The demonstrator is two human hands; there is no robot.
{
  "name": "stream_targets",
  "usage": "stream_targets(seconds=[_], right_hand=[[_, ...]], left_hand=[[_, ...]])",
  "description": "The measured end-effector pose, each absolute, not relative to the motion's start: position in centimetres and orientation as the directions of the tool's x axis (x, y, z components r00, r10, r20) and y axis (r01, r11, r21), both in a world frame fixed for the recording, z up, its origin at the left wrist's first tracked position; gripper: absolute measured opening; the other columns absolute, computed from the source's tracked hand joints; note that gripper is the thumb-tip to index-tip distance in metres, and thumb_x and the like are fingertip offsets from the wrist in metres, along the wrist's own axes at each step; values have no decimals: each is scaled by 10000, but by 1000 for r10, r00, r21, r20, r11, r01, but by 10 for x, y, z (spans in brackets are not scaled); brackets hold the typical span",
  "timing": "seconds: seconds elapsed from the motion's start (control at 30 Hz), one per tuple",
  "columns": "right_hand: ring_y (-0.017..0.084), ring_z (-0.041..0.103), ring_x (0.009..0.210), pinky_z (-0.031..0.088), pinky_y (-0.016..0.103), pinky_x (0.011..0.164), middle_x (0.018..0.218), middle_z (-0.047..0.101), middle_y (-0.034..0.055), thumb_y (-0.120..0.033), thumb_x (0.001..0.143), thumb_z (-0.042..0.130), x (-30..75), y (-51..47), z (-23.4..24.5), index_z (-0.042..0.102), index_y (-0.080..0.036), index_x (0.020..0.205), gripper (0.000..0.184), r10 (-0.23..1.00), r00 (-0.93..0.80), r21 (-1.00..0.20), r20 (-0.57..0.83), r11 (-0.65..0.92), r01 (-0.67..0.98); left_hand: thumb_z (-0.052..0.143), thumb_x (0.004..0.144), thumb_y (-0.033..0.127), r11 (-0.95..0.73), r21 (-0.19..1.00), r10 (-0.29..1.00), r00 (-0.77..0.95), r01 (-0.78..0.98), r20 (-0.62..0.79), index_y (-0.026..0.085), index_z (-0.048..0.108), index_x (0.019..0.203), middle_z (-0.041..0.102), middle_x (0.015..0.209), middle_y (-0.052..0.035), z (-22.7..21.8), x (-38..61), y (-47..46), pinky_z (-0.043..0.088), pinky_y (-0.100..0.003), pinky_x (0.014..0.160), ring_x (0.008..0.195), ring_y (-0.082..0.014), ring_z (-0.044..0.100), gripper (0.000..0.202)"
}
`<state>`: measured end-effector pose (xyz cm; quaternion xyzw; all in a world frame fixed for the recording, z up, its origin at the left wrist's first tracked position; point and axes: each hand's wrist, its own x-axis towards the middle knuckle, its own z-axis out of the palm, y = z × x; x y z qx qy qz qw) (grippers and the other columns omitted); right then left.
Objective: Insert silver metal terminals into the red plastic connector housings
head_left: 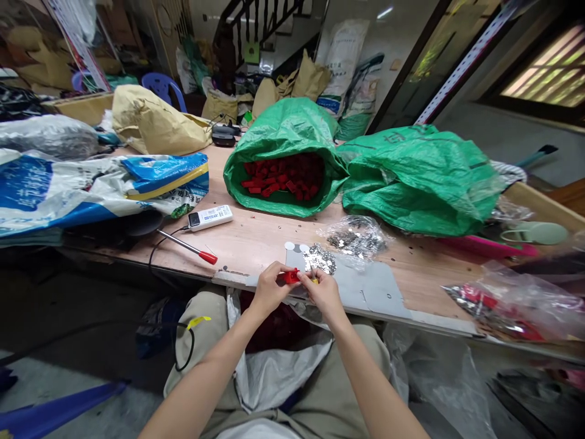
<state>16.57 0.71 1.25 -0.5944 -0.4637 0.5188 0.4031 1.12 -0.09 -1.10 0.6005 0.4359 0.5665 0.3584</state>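
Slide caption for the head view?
Left hand and right hand meet at a red piece before a green sack of red parts.

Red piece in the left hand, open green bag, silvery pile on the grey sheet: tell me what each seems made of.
Red piece: probably plastic, slightly glossy, judging by its bright, even colour.
Open green bag: seemingly woven plastic, given its shiny, crinkled folds.
Silvery pile: likely metal, polished, from its bright glints, though shiny plastic is possible.
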Motion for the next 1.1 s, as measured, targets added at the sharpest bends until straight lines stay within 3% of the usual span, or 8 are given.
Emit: stream_targets(seconds=[0.13, 0.33, 0.43, 0.63, 0.8, 0.93, 1.0, 1.1], right_hand=[[44, 258, 347, 163, 206, 341, 606, 582, -13, -630, 583, 810, 172, 10, 22, 612, -172, 891, 586, 938, -119, -943, -326, -314, 107], [30, 256, 374, 188, 186, 350, 575, 570, 3, -646, 649, 766, 187, 8, 37, 631, -134, 704, 532, 875, -319, -931, -364, -350, 103], [40, 260, 372, 200, 185, 357, 481, 474, -40, -633, 629, 775, 187, 4, 34, 591, -152, 652, 516, 900, -297, -948, -318, -306, 88], [74, 331, 332, 210, 201, 340, 457, 491, -37, -581, 615, 763, 177, -1, 23, 514, -193, 589, 461, 958, -197, -975, -209, -188, 121], [73, 315, 348, 199, 220, 344, 564, 565, -3, -646, 678, 701, 179, -11, 18, 591, -181, 688, 478, 969, -175, -979, -176, -154, 133], [70, 256, 399, 166, 220, 377, 541, 489, -13, -686, 741, 682, 194, -30, 17, 615, -167, 731, 523, 957, -196, -973, -215, -193, 124], [73, 249, 426, 163, 217, 389, 530, 446, -20, -680, 745, 705, 203, -41, 21, 586, -173, 713, 521, 968, -135, -975, -212, -199, 104], [68, 256, 452, 164, 207, 401, 572, 456, -10, -652, 750, 737, 215, -51, 32, 585, -172, 716, 505, 977, -20, -975, -213, -211, 71]], left_hand=[[786, 767, 342, -356, 928, 931, -40, 105, 362, 177, 657, 931, 658, 921, -52, -14, 12, -2, 581, -323, 792, 896, -191, 667, 267], [802, 745, 398, -368, 926, 927, -47, 85, 373, 164, 623, 898, 649, 903, -49, -16, 11, -1, 577, -307, 768, 873, -181, 660, 332], [800, 739, 429, -386, 919, 922, -11, 80, 388, 160, 598, 865, 631, 868, -37, -14, 10, -1, 571, -288, 735, 828, -166, 648, 359], [791, 739, 411, -449, 883, 893, 79, 136, 443, 162, 587, 806, 593, 815, -20, -10, 7, -4, 542, -262, 671, 767, -156, 624, 329], [758, 789, 349, -520, 839, 852, 166, 159, 496, 168, 604, 850, 608, 849, -36, 5, 0, -8, 536, -274, 727, 817, -165, 636, 245], [773, 777, 263, -569, 806, 808, 292, 162, 511, 193, 669, 891, 641, 812, -30, 24, 6, -15, 507, -261, 727, 776, -152, 617, 170], [700, 843, 229, -643, 743, 746, 371, 185, 553, 204, 696, 937, 662, 859, -55, 35, 15, -19, 509, -260, 714, 787, -154, 630, 97], [542, 936, 163, -752, 608, 641, 496, 253, 586, 236, 702, 1027, 699, 968, -73, 52, 29, -20, 516, -266, 736, 853, -161, 643, 198]])
